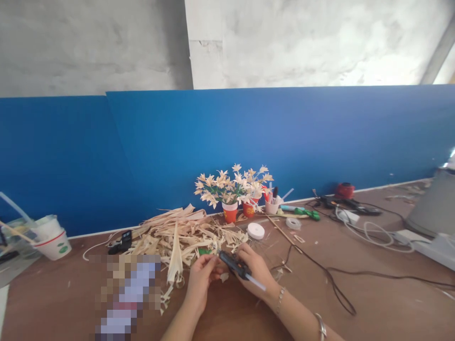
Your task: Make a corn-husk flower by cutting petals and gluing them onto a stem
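Observation:
A black hot glue gun [232, 264] is gripped in my right hand [259, 271], with a whitish glue stick [256, 282] jutting out of its back end. Its nozzle end points up and left, close to the fingers of my left hand [199, 279]. Those fingers are pinched together on something small that I cannot make out. A pale scrap [223, 277] shows just beneath the fingertips. Beyond my hands lies a loose heap of dry, cream-coloured husk strips [170, 237], one long piece [175, 260] hanging toward me.
Pale artificial flowers [227, 187] stand in a red pot [230, 214], a second red pot [250, 208] beside it. A white tape roll [256, 231] lies near them. Black cord [334, 279] loops across the right. A paper cup [53, 241] is at left; a blue partition [249, 132] closes the back.

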The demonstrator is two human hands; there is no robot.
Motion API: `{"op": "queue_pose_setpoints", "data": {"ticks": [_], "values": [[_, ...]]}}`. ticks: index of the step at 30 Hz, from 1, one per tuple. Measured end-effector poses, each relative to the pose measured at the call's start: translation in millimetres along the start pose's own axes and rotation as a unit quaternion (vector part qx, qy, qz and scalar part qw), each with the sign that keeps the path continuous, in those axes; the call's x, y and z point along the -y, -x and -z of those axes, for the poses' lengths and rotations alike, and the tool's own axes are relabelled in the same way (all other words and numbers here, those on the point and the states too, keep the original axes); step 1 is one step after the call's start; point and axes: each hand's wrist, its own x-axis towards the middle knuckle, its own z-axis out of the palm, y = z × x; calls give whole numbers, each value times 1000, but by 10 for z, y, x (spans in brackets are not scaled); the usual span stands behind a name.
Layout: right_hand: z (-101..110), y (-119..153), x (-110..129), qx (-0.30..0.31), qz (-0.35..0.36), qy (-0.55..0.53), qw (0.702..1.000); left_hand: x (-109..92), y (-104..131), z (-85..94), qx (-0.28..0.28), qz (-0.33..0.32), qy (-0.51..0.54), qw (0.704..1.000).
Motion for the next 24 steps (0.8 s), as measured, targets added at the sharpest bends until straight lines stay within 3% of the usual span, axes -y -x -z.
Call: {"op": "queue_pose_setpoints", "data": {"ticks": [24], "values": [[-4,3,-16,9,-6,4,1000,-22,15,-9,2,0,2,1000]]}}
